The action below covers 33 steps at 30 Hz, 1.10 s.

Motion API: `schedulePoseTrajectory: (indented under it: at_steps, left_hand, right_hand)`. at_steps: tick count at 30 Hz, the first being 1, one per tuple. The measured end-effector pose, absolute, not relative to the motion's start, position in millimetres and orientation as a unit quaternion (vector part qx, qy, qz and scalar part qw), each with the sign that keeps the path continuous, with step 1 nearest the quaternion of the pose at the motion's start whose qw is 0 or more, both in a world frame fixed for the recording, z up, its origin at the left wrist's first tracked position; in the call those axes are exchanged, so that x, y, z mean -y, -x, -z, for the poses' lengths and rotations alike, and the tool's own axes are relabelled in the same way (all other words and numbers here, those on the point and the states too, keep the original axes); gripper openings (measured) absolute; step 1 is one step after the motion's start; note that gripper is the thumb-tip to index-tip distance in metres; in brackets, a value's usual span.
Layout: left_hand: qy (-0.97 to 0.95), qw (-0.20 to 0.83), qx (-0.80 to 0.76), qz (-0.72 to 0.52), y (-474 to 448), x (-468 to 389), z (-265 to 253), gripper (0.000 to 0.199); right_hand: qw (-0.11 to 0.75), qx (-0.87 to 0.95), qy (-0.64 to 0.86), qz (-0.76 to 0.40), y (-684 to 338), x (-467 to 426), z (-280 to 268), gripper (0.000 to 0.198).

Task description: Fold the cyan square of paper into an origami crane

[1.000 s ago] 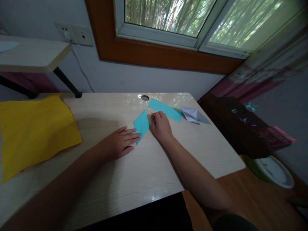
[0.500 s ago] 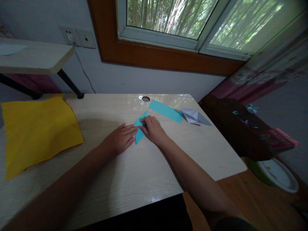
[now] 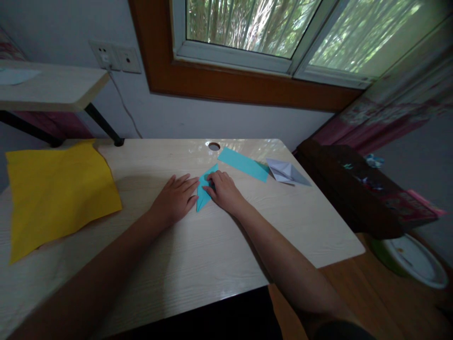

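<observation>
A folded piece of blue paper [image 3: 203, 197] lies on the pale wooden desk [image 3: 212, 255], a narrow pointed shape with crease lines near its lower tip. My left hand [image 3: 175, 198] rests flat at its left edge, fingers stretched out and fingertips at the paper. From the right, my right hand [image 3: 224, 191] presses on the paper with bent fingers, thumb and forefinger close together at its right edge. Those fingers hide part of the paper's middle.
A blue paper strip [image 3: 244, 164] lies behind my right hand, beside a folded white paper boat [image 3: 284, 171]. Yellow sheet [image 3: 63, 198] covers the desk's left side. A raised shelf [image 3: 49, 89] stands at the back left. Beyond the desk's right edge is a white-rimmed basin [image 3: 414, 259].
My left hand has shifted slightly left and up, its fingers a little more spread. The folded paper's lower tip has moved slightly left. My right hand stays nearly in place.
</observation>
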<state>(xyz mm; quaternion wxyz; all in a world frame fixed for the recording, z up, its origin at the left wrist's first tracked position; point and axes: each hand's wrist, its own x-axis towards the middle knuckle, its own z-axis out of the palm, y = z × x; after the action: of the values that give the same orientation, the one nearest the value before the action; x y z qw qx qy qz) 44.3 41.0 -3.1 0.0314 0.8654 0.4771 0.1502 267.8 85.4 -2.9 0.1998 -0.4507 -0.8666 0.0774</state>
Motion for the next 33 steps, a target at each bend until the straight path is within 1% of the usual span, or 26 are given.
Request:
schedulePoseTrajectory:
  at_steps: [5, 11, 18, 22, 24, 27, 29, 33]
  left_hand:
    - [-0.863, 0.012, -0.479, -0.16, -41.5, -43.2, 8.8, 0.049]
    - [-0.857, 0.005, -0.479, -0.192, -36.0, -45.2, 9.9, 0.052]
    - [-0.868, 0.043, -0.43, -0.244, -29.7, -42.0, 7.3, 0.05]
    - [-0.907, 0.06, -0.37, -0.194, -30.7, -35.9, 4.2, 0.05]
    - [-0.922, 0.059, -0.342, -0.17, -31.4, -34.1, 4.5, 0.045]
    - [-0.93, 0.053, -0.322, -0.17, -31.6, -34.5, 7.1, 0.038]
    - [-0.929, 0.051, -0.32, -0.177, -31.3, -35.8, 9.0, 0.037]
    - [-0.927, 0.058, -0.316, -0.193, -29.4, -38.5, 11.7, 0.037]
  right_hand:
    - [0.204, 0.867, 0.448, -0.076, -268.2, -84.5, 1.9, 0.021]
    - [0.235, 0.864, 0.433, -0.102, -269.0, -83.8, 0.5, 0.011]
    - [0.254, 0.848, 0.451, -0.118, -268.9, -83.1, 1.2, 0.009]
    - [0.258, 0.84, 0.462, -0.122, -268.1, -80.8, 0.9, 0.01]
    - [0.263, 0.837, 0.465, -0.117, -269.0, -80.4, 1.2, 0.012]
    - [0.272, 0.831, 0.473, -0.108, -273.8, -82.8, 2.5, 0.014]
    - [0.289, 0.819, 0.482, -0.113, -279.0, -86.7, 3.8, 0.015]
    - [0.365, 0.754, 0.517, -0.175, -289.7, -96.6, 6.7, 0.013]
